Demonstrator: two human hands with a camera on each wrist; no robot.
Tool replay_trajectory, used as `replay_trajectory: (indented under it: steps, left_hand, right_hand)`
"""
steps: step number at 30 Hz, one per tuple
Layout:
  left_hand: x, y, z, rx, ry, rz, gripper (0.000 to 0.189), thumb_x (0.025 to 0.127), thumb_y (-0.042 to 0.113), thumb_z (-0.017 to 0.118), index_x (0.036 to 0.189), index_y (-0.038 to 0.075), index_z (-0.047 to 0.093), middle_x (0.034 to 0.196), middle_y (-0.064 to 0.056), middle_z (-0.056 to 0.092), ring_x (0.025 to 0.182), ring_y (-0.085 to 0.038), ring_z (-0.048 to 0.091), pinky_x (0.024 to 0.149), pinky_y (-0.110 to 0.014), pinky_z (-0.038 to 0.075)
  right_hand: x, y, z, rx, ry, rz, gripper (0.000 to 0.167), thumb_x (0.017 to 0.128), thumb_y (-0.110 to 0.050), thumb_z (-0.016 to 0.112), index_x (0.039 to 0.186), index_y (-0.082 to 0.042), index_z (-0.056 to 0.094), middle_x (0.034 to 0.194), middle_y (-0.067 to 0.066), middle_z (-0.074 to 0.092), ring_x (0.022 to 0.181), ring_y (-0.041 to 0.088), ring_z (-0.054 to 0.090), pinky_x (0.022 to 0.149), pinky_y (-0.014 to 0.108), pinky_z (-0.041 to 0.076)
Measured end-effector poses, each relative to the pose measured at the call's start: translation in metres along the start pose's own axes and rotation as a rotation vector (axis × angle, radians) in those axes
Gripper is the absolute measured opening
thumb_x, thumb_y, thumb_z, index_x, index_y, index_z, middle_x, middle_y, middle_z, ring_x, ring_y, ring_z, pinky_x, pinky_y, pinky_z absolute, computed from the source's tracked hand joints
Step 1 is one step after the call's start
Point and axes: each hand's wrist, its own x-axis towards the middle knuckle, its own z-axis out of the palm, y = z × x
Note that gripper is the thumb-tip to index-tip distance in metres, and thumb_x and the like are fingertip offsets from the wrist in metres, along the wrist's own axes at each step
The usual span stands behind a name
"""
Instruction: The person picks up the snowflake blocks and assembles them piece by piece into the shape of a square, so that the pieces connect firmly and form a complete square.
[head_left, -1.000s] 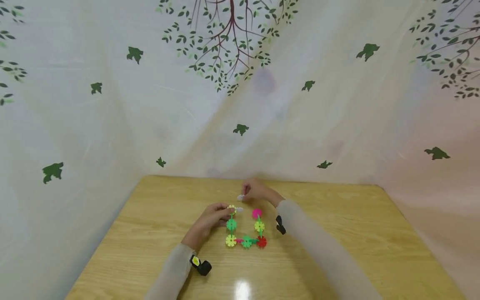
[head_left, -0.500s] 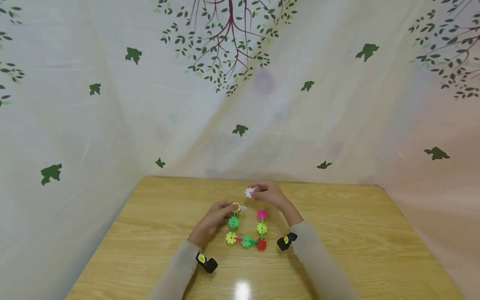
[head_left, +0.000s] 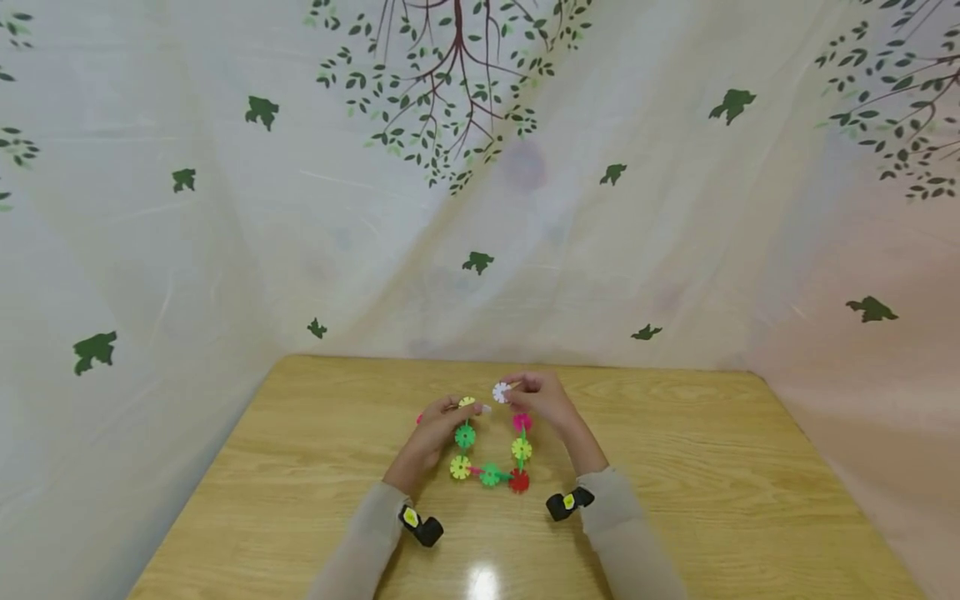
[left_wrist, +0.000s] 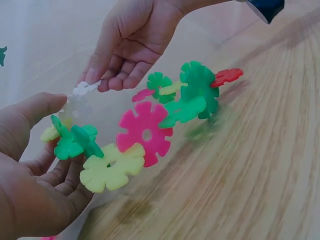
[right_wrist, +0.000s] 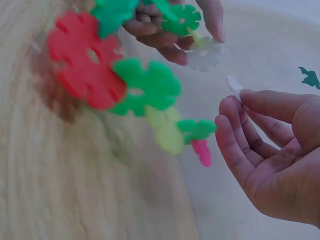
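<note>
My left hand [head_left: 435, 429] grips one end of a U-shaped chain of slotted plastic flower discs, near a yellow disc [head_left: 467, 403]. A whitish disc [left_wrist: 79, 107] sticks out from that end past the thumb. Down this side are a green disc [head_left: 465, 436] and a yellow corner disc [head_left: 461, 467]. The chain runs on to a red corner disc [head_left: 519, 481] and up to a pink disc [head_left: 522, 422] at its other end. Between thumb and fingertips, my right hand [head_left: 549, 402] pinches a loose white flower disc [head_left: 501, 392], apart from the chain.
A small bit of pink [head_left: 419, 419] shows at the left hand's outer side, mostly hidden by the hand. Beneath lies a wooden table [head_left: 720, 483], with a printed cloth [head_left: 375, 250] hanging behind its far edge. Both wrists carry black cameras [head_left: 570, 503].
My right hand has drawn back to the right and turned, so the white disc now shows its face. The left hand has shifted slightly farther away with the chain. A pink bit has come into view.
</note>
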Motion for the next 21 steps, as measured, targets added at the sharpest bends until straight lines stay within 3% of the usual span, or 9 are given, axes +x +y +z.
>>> replay_trajectory:
  steps: [10, 17, 21]
  left_hand:
    - [0.007, 0.003, -0.001, -0.085, 0.071, -0.003, 0.032, 0.088, 0.028, 0.081, 0.103, 0.008, 0.06, 0.093, -0.005, 0.068, 0.084, -0.014, 0.062, 0.069, -0.022, 0.049]
    - [0.007, 0.003, -0.002, -0.085, 0.059, -0.008, 0.033, 0.088, 0.03, 0.081, 0.105, 0.009, 0.063, 0.096, -0.006, 0.071, 0.087, -0.017, 0.064, 0.071, -0.024, 0.051]
    - [0.007, 0.004, -0.003, -0.094, 0.055, -0.003, 0.034, 0.087, 0.03, 0.082, 0.106, 0.009, 0.063, 0.098, -0.007, 0.071, 0.089, -0.018, 0.066, 0.072, -0.025, 0.051]
  right_hand:
    - [0.002, 0.007, 0.012, 0.008, 0.038, -0.003, 0.027, 0.094, -0.004, 0.071, 0.118, 0.008, 0.069, 0.083, 0.013, 0.073, 0.071, 0.018, 0.069, 0.066, 0.031, 0.06]
    - [0.002, 0.01, 0.012, 0.012, 0.022, 0.007, 0.026, 0.094, -0.004, 0.072, 0.116, 0.009, 0.069, 0.084, 0.014, 0.074, 0.074, 0.025, 0.072, 0.066, 0.031, 0.061]
    - [0.001, 0.008, 0.011, 0.022, 0.009, 0.01, 0.026, 0.093, -0.003, 0.072, 0.116, 0.008, 0.069, 0.083, 0.011, 0.075, 0.072, 0.021, 0.072, 0.065, 0.03, 0.06]
